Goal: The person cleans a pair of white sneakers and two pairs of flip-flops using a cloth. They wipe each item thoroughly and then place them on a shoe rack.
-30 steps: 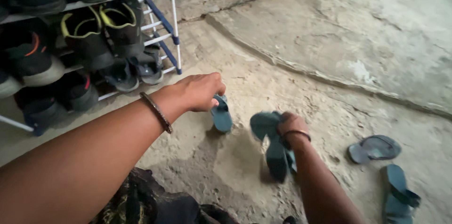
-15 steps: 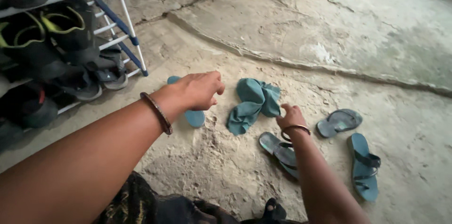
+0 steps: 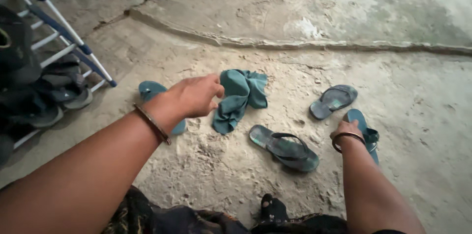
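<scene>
From the head camera, looking down at a rough concrete floor, the left hand hangs in the air with fingers loosely spread and nothing in it, just beside a crumpled teal cloth that lies on the ground, not quite touching it as far as can be seen; tucked partly under that wrist is a teal slipper, lying flat, near the foot of the shoe rack. Over on the other side the right hand is down low on a strapped teal sandal, and whether the fingers have closed on it or only rest there cannot be told, since the back of the hand and a bangle hide them. Between the two hands a flip-flop sits sole down, apart from both, and a fourth, a grey-blue slipper, lies a little farther off, just beside the sandal. The rack at the left edge carries dark shoes on its rails. By the look of it the gathering is at an early stage: four pieces of footwear lie loose on the floor, none lifted clear, and only the sandal is under a hand
</scene>
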